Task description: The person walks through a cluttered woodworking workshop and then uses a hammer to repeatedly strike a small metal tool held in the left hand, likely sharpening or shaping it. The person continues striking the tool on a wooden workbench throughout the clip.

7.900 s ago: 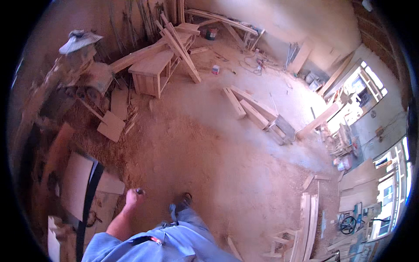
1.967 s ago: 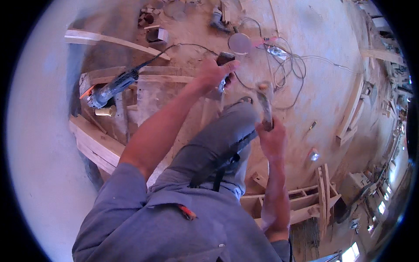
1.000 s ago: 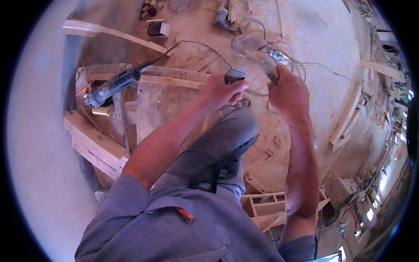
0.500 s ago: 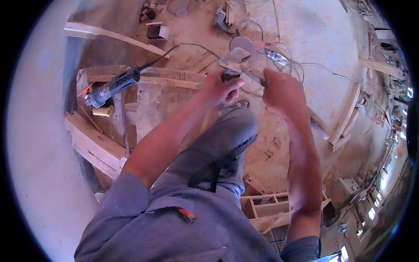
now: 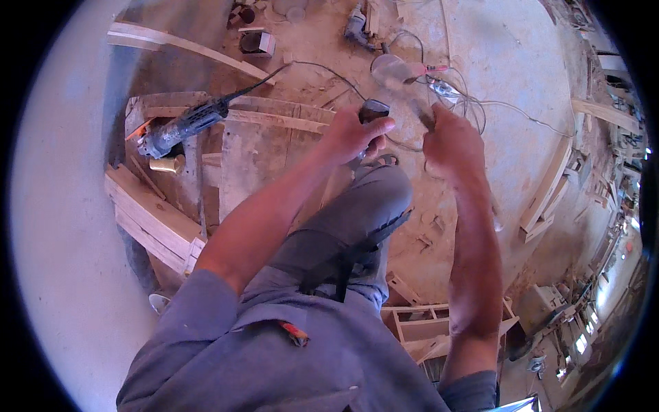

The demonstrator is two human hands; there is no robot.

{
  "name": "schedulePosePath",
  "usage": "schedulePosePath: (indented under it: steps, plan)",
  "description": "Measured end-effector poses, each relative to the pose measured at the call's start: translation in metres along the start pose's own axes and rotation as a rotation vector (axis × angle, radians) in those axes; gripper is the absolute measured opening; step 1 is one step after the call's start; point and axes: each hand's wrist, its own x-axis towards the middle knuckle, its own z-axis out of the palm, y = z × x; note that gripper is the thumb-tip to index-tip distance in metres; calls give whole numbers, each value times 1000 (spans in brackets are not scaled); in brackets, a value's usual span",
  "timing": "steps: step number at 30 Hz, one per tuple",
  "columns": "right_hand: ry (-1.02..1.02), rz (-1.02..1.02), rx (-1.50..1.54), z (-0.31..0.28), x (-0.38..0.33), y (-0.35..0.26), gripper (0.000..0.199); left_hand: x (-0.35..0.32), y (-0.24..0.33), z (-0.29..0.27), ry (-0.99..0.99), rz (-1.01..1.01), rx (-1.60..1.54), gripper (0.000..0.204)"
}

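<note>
Within the right hand (image 5: 454,147), the handled tool (image 5: 423,115) slants, head up-left.

Hammer (image 5: 423,115) in the right hand (image 5: 454,143) swung clear of the dark-topped tool (image 5: 374,110), its head now blurred

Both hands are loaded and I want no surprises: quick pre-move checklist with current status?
1. Left hand has a firm hold on the dark tool: ok, fingers closed around it.
2. Right hand has a firm hold on the long-handled tool: ok, fist shut around the handle.
3. Head of the long-handled tool clear of the left hand: cannot tell, motion-blurred.
4. Power tool set aside: ok, lying off to the left, in neither hand.
5. Power tool unplugged: cannot tell, no plug made out.
6. Floor beyond the hands free of cable: not ok, cable loops lie there.
</note>
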Motion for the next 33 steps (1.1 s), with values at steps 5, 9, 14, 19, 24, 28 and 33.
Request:
schedulePosePath:
  steps: [5,9,14,19,24,28,33]
  plan:
    - [60,47,126,15,-10,7,26,-13,9,-1,-45,29,91,23]
    - [165,100,385,42,-21,31,25,-36,14,-31,-206,127,-96,22]
    - [176,135,464,64,-44,48,25,-25,42,-51,185,75,-287,31]
    - [95,193,508,82,-55,48,26,-9,38,-44,100,50,-137,32]
    - [103,176,520,83,-58,43,26,4,31,-14,12,-21,-70,29]
    - [123,171,492,75,-54,44,28,14,15,-6,-70,-19,28,20]
    - [240,136,451,62,-44,49,33,11,14,11,-115,-53,42,14]
